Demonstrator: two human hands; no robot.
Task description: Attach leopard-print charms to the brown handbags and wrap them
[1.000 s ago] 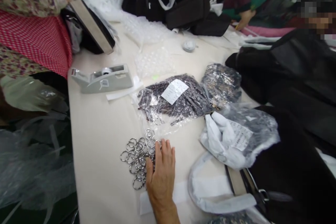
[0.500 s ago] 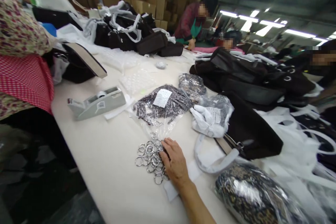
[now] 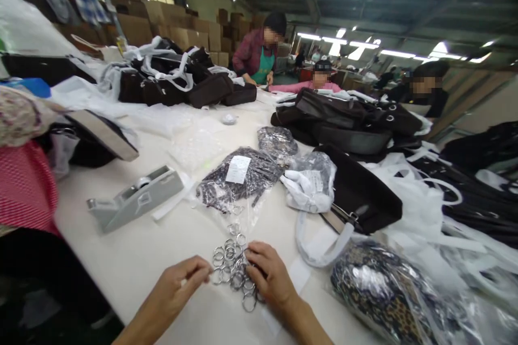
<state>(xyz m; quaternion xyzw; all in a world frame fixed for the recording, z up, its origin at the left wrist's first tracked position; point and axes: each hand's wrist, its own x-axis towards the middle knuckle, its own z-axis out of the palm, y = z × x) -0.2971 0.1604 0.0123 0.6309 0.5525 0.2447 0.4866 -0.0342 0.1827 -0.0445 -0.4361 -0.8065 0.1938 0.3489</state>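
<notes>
Silver metal rings [image 3: 230,252] lie in a loose pile on the white table [image 3: 178,245]. My left hand [image 3: 178,285] is at the pile's left side, thumb and forefinger pinched beside a ring; whatever is between the fingertips is too small to make out. On the right side of the pile rests my right hand [image 3: 275,280], fingers bent over the rings, with the thumb apart from the forefinger. Just beyond the rings lies a clear plastic bag [image 3: 238,172] with dark contents and a white label.
A grey tape dispenser [image 3: 140,197] stands at the left. Wrapped bundles [image 3: 309,183], a dark bag [image 3: 360,194] with a padded handle, and a leopard-print item in plastic [image 3: 376,285] are at the right. Dark bags are heaped farther back, near other people. A person in red check stands left.
My left hand has come into view from below and reached the left side of the rings. My right hand stays over the pile. The camera view has shifted, showing more of the room.
</notes>
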